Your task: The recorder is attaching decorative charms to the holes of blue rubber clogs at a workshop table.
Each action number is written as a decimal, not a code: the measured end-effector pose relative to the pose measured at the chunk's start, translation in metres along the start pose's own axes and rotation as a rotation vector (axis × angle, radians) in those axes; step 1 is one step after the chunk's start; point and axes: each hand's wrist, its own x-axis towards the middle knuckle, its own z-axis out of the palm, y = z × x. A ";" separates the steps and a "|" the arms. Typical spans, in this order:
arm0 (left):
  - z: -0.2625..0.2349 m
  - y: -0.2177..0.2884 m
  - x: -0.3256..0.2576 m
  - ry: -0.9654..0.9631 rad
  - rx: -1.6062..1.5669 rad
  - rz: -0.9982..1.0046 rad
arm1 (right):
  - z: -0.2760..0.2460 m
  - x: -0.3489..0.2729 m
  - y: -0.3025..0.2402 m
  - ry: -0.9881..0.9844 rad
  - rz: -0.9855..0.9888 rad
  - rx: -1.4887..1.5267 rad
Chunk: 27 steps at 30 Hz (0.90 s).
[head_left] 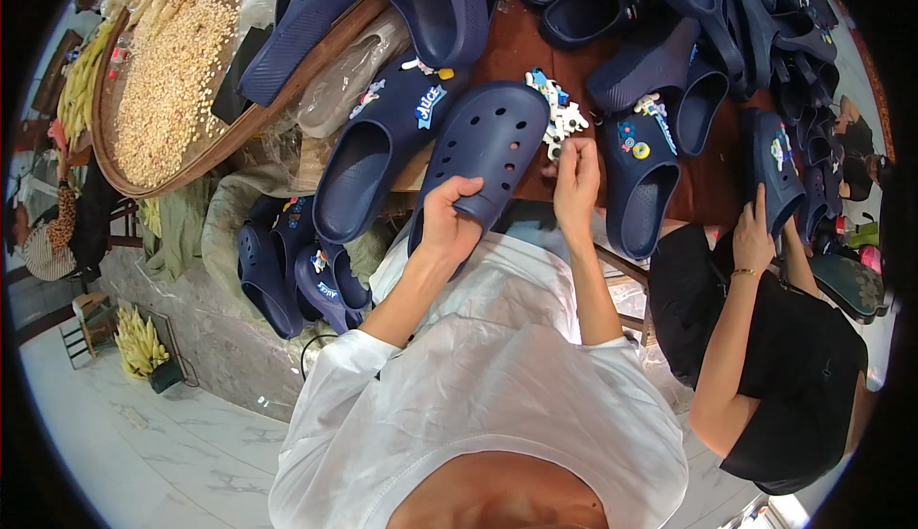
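My left hand [449, 221] grips a navy clog [490, 137] at its foot opening, thumb on top. Its perforated upper faces up and carries no charms. Right of the toe lies a small pile of white, blue and yellow shoe charms [562, 118]. My right hand [576, 185] is at the pile's near edge, fingertips pinched together; whatever is between them is too small to make out. On the left, next to the held clog, rests a decorated navy clog [356, 171] with charms on its upper. Another decorated clog [643, 185] sits right of my right hand.
A wide woven tray [120, 171] of pale kernels is at the far left. More clogs crowd the brown table [512, 51]. A sack [225, 228] with several clogs stands low on the left. At right, a co-worker's hand [755, 237] touches a decorated clog [773, 171].
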 end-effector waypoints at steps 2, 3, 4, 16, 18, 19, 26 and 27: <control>-0.004 -0.006 0.001 0.057 0.049 0.017 | 0.000 -0.004 -0.008 -0.004 -0.009 -0.131; -0.007 -0.011 0.004 0.060 0.046 0.031 | 0.000 0.002 -0.010 -0.016 -0.014 -0.126; -0.009 -0.018 0.004 0.099 0.052 0.067 | -0.002 0.008 -0.012 -0.014 -0.089 -0.259; -0.013 -0.030 -0.031 -0.044 0.389 0.243 | 0.013 0.052 -0.034 -0.048 -0.349 -0.620; -0.014 -0.028 -0.032 -0.040 0.382 0.261 | 0.014 0.039 -0.044 -0.069 -0.286 -0.593; -0.013 -0.028 -0.032 -0.069 0.388 0.244 | 0.010 0.031 -0.040 -0.081 -0.289 -0.598; -0.007 -0.020 -0.030 -0.057 0.334 0.270 | 0.006 -0.027 -0.010 -0.184 -0.199 -0.298; -0.007 -0.018 -0.030 -0.058 0.363 0.246 | 0.006 -0.031 -0.009 -0.194 -0.201 -0.300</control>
